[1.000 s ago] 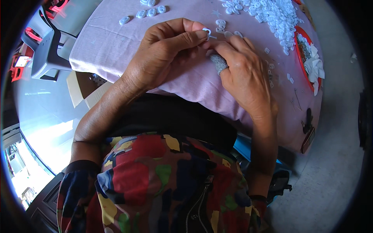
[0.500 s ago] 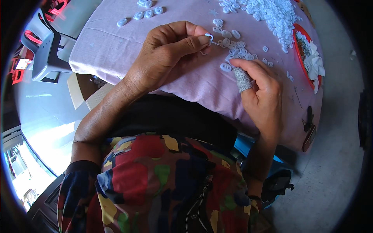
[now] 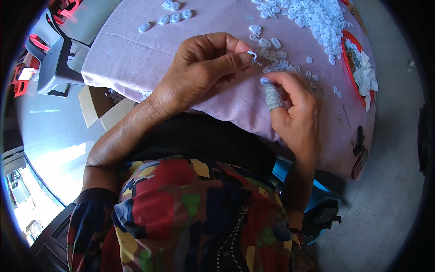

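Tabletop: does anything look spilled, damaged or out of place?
Nothing looks clearly damaged. Slightly untidy: a crumpled white tissue or cloth overlaps the rim of the red tray, and a few small white pieces lie apart from the big pile.

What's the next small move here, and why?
Probably bring the white oval in the right hand to the left hand: that one pinches a white loop with a thin ridged piece jutting rightward, and oval and loop sit close but apart.
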### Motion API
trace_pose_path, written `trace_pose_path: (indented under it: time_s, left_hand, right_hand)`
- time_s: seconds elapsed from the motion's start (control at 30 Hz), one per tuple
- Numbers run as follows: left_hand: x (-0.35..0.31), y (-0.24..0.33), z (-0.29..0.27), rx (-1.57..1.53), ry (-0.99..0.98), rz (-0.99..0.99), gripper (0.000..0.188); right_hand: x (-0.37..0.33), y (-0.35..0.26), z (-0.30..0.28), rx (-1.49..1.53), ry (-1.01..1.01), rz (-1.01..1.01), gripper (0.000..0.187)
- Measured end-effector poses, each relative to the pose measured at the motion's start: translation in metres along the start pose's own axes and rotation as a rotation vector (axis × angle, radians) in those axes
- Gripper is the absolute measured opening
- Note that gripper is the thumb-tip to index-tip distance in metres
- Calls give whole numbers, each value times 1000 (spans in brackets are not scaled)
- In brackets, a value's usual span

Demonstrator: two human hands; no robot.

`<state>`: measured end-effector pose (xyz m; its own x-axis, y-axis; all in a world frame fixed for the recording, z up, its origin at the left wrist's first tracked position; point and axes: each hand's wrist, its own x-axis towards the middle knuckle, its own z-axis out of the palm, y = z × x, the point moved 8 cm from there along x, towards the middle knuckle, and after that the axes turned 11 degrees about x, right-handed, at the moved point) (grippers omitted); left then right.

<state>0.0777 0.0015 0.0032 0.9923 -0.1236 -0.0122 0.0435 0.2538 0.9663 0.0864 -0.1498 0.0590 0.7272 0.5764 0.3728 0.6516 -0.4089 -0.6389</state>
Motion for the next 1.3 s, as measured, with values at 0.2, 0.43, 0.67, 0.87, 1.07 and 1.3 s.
trace_pose_path:
  time_s: [0.2, 0.43, 0.67, 0.87, 1.07, 1.3]
  left_hand:
    - [0, 0, 18, -1, -98, 49, 13]
    - [-2, 3, 23, 121, -77, 10, 16]
    - [-1, 2, 23, 98, -93, 8, 16]
    - [-1, 1, 25, 142, -109, 4, 16]
    - [-1, 1, 26, 168, -131, 38, 16]
    - [0, 0, 24, 93, -97, 8, 15]
  right_hand:
    - [-10, 16, -3, 388, 171, 95, 29]
    - [-12, 11, -11, 353, 300, -40, 31]
    - [-16, 8, -5, 454, 228, -12, 29]
    - [-17, 18, -1, 722, 187, 80, 30]
    - [-16, 19, 3, 729, 120, 144, 29]
    - [-18, 23, 3, 769, 158, 198, 25]
